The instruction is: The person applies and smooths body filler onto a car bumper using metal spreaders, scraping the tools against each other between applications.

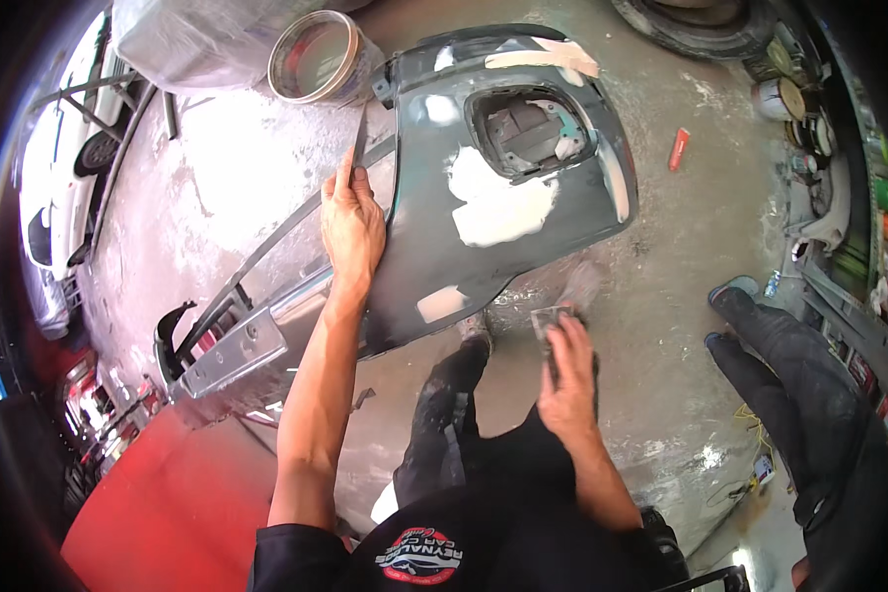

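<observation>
Nearest, the right hand has its fingers curled around a flat grey block, apart from the panel. The left hand rests along the left edge of the dark bumper panel, ahead of the body; whether it grips, I cannot tell. Pale patches are already spread on it — seemingly still unpainted. A co-worker's legs limit room rightward; beyond are a red tube, a bucket just beside the panel — and a tyre.

Glare whitens the grey floor; a white car stands far left.
</observation>
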